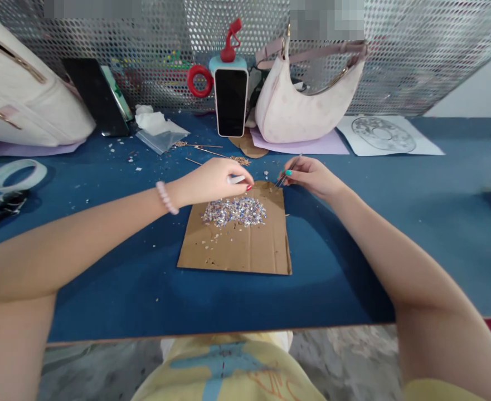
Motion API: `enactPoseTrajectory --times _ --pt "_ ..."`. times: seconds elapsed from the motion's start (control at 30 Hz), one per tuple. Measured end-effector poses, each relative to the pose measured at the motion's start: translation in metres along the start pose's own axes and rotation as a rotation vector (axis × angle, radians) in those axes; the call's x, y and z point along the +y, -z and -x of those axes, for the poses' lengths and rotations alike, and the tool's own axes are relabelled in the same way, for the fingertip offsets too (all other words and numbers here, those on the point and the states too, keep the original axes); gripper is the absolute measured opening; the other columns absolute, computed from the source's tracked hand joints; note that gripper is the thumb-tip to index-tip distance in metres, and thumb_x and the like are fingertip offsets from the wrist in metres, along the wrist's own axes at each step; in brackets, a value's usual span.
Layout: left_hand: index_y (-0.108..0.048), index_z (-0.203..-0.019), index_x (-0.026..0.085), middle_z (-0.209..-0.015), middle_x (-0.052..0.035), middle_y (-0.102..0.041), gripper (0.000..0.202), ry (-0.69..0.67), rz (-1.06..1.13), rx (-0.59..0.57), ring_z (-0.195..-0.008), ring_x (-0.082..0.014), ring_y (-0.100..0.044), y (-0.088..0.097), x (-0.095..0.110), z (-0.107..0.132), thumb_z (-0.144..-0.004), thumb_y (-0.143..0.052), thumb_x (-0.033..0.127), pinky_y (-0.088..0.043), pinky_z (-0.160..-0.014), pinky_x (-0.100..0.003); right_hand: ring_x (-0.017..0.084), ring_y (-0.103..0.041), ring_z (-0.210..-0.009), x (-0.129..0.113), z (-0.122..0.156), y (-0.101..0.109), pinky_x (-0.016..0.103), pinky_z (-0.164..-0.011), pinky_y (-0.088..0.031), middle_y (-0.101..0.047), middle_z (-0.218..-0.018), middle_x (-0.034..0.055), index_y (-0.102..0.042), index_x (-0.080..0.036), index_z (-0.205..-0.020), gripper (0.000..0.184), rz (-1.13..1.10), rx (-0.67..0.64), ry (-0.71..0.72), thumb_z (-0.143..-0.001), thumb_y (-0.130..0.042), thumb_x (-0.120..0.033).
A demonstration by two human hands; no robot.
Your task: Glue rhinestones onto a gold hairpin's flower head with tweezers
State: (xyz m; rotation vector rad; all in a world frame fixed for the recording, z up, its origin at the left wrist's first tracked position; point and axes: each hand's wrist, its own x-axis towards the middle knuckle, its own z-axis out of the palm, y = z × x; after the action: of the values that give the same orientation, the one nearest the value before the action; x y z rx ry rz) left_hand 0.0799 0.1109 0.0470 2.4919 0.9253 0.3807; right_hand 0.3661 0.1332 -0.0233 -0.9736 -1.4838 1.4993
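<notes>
My left hand [218, 179] hovers over the upper left edge of a brown cardboard piece [232, 253], its fingers curled and pinched together. Whatever may be between the fingertips is too small to make out. In my right hand [312, 175] is a pair of thin metal tweezers [282, 177], with the tips pointing down at the cardboard's upper right corner. A heap of small shiny blue, white and silver bits [236, 211] lies on the cardboard below my left hand. A few loose crumbs are scattered nearer its front edge.
Behind my hands, a phone [231, 103] leans on a bottle with a red lid [227, 51]. A white handbag [307, 108], a patterned paper [389, 135], thin sticks [212, 151], a plastic bag [161, 139], a tape roll [17, 176] and a backpack [23, 89] are on the blue table.
</notes>
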Motion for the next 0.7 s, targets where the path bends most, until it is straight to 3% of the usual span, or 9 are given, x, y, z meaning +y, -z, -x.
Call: enactPoseTrajectory --times 0.13,0.23,0.53,0.7 --pt "-0.076 -0.100 0.014 -0.100 -0.0100 -0.071 0.028 -0.146 -0.125 -0.072 -0.089 -0.0195 -0.064 -0.017 -0.008 -0.050 -0.084 -0.056 0.025 -0.044 -0.079 -0.030 0.009 -0.064 -0.064 0.004 -0.001 0.001 0.019 -0.060 -0.050 -0.072 -0.080 0.0006 -0.064 -0.018 -0.084 0.037 -0.046 0.022 0.015 -0.065 -0.086 -0.041" --pt "-0.076 -0.099 0.016 -0.100 -0.0097 -0.072 0.027 -0.190 -0.141 -0.076 -0.089 -0.0198 -0.064 -0.028 -0.011 -0.066 -0.083 -0.058 0.027 -0.044 -0.077 -0.030 0.008 -0.065 -0.066 0.009 -0.002 0.004 0.019 -0.061 -0.051 -0.072 -0.082 -0.0008 -0.062 -0.020 -0.087 0.039 -0.082 0.038 0.022 -0.065 -0.085 -0.044" --pt "-0.076 -0.087 0.015 -0.088 -0.0069 -0.072 0.025 -0.199 -0.164 -0.006 -0.080 -0.0162 -0.062 -0.037 -0.009 -0.071 -0.085 -0.052 0.023 -0.042 -0.074 -0.028 0.008 -0.065 -0.065 0.013 -0.004 0.005 0.018 -0.062 -0.052 -0.072 -0.081 -0.0005 -0.063 -0.019 -0.087 0.036 -0.176 0.056 0.032 -0.067 -0.085 -0.039" --pt "-0.075 -0.086 0.016 -0.088 -0.0068 -0.071 0.025 -0.159 -0.175 0.039 -0.078 -0.0165 -0.060 -0.033 -0.017 -0.071 -0.083 -0.052 0.023 -0.041 -0.071 -0.029 0.007 -0.063 -0.064 0.016 -0.006 0.006 0.018 -0.061 -0.052 -0.072 -0.081 -0.0010 -0.063 -0.019 -0.086 0.036 -0.211 0.094 0.051 -0.066 -0.086 -0.039"
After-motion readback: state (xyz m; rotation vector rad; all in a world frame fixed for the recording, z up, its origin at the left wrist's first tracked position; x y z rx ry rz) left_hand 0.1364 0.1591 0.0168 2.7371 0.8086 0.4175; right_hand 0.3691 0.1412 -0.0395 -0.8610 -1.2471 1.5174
